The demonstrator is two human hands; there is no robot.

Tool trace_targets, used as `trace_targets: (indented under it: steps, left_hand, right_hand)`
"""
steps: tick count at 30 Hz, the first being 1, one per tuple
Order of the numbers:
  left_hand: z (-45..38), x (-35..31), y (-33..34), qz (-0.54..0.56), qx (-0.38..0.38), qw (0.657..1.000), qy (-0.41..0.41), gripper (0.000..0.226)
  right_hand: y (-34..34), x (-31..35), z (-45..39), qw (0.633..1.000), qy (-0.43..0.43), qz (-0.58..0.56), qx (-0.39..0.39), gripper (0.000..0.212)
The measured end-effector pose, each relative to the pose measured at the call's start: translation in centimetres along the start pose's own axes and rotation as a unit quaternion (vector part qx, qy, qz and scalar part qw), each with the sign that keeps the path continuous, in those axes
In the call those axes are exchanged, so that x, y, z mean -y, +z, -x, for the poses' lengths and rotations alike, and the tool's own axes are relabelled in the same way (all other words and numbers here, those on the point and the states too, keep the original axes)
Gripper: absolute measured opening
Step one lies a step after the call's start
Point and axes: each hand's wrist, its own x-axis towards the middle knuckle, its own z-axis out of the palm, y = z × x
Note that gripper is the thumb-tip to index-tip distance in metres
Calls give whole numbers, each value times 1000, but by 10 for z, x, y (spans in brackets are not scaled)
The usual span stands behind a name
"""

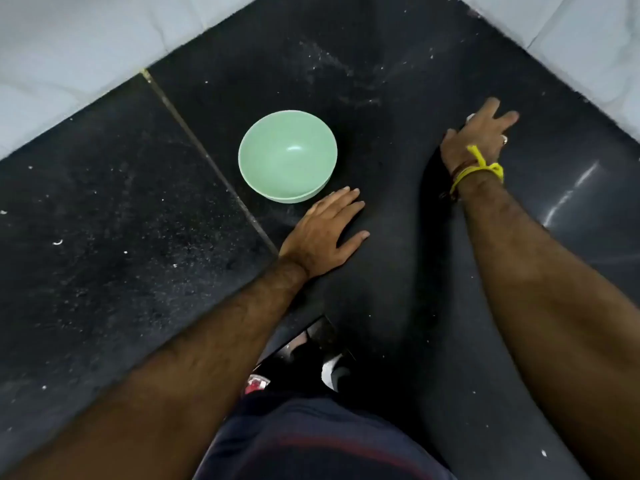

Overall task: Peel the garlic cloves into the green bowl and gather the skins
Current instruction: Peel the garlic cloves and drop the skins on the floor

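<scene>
One green bowl (287,155) sits on the black counter (104,220), a little to the left of the middle. It has nothing inside it.

The left hand (320,233) lies flat on the counter just on the near right side of the bowl. Its fingers are straight and a little spread, and it holds nothing. The fingertips are close to the bowl's rim, but I cannot tell if they touch it.

The right hand (479,136) reaches farther away, to the right. Its fingers are spread, and a small white thing (470,117) peeks out from under them. I cannot tell what it is or if the hand grips it. One yellow string (479,168) is tied around that wrist, and a ring (505,140) is on one finger.

Tiny white bits are scattered over the counter. Pale tiles (62,46) line the far wall.
</scene>
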Motion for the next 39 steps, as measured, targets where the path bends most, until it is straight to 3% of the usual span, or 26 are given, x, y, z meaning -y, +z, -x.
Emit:
trace_targets:
  steps: [7,14,21,26,32,37,39]
  left_hand:
    - [0,3,4,0,-12,1000,-6,52]
    - [1,6,7,3,-39,999,5,52]
    - [1,6,8,10,-50,999,10,54]
    - [17,-1,3,4,-82,997,-8,51]
    - [48,-23,15,125,-82,988,-48,50]
    - [39,-25,13,173,-48,981,-67,49]
    - [38,-24,14,186,-48,979,-65,42]
  right_hand:
    - [8,1,-2,992,-81,98,21,30]
    - [7,-16,76,984,-168,-55,25,17]
    - [-12,-36,158,968,-103,-217,76,14]
    - [-11,-45,188,969,-130,-176,113,23]
    - [-9,-49,207,978,-92,-141,121,11]
    - [-7,-49,220,968,-58,-202,135,9]
    - [-5,-54,220,947,-30,-271,172,10]
